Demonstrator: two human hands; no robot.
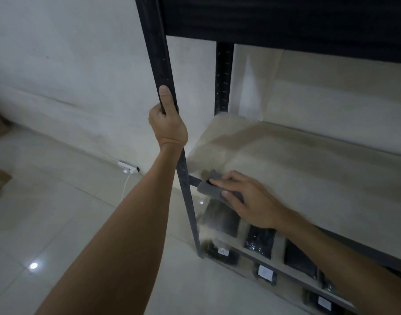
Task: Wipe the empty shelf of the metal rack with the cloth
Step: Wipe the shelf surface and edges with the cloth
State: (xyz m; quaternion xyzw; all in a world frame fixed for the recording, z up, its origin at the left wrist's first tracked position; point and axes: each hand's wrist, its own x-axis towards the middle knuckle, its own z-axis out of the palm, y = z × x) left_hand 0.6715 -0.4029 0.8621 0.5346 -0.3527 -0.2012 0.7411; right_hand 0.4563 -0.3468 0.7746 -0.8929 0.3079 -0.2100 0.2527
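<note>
Wiping step: in hand, judged from the cloth pressed at the near-left corner of the shelf; most of the board lies unswept to the right and rear.
Cloth: grey, bunched, lying partly on the shelf's pale board and partly over the dark front rail, just beside the front-left upright.
Right hand: on top of the cloth, fingers stretched forward over it, thumb tucked against its near edge; it pinches the cloth while pressing down. Some motion blur here.
Left hand: wrapped round the front-left upright, thumb laid up along the post, above shelf level; it appears to brace the person or the rack.
Empty shelf: pale board, bare in view, with faint darker smears across its middle; whether these are dust or shadow cannot be told.
Metal rack: black perforated posts, a dark shelf above, a lower tier below.
Lower tier: dark wrapped packages, some with white labels, well below the cloth.
Surroundings: white wall, tiled floor, a white power strip with cable by the skirting.
Next move calls for: drawing the cloth rightward along the front edge, then working back toward the wall in overlapping passes, keeping flat pressure.
Caution: the cloth overhangs the rail and could slip off the edge.
</note>
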